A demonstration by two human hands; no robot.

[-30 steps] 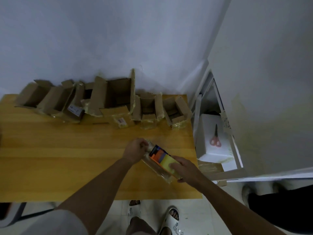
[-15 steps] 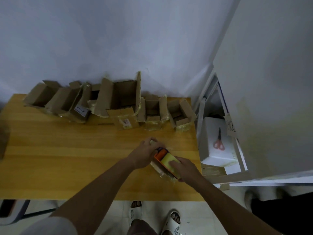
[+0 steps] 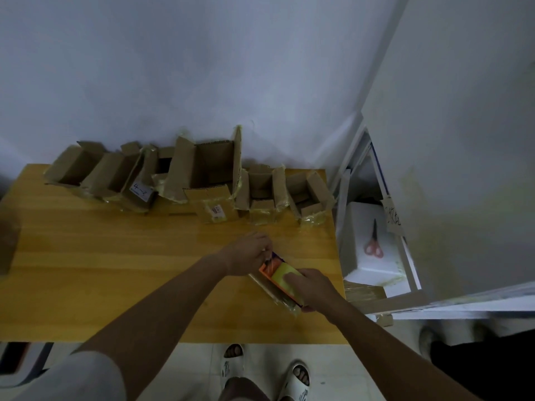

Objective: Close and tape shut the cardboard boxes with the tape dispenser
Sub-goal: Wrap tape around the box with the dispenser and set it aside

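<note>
While six open cardboard boxes (image 3: 202, 175) wait in a row along the far edge of the wooden table (image 3: 86, 270), in the head view we work a smaller box (image 3: 273, 290) near the table's right end. Our right hand (image 3: 311, 287) grips the orange-and-yellow tape dispenser (image 3: 282, 277) and presses it down on that box; our left hand (image 3: 249, 256) pinches at the dispenser's far end, probably the loose tape, though the fingertips hide it. We judge this to be the taping step on the first box. Next we should draw the dispenser along the seam toward us, then cut the tape. A white label on one far-left box reads roughly "4-2"; another label on the big middle box is too small to read. Red scissors (image 3: 374, 247) lie on a white foam box (image 3: 367, 256) right of the table.
</note>
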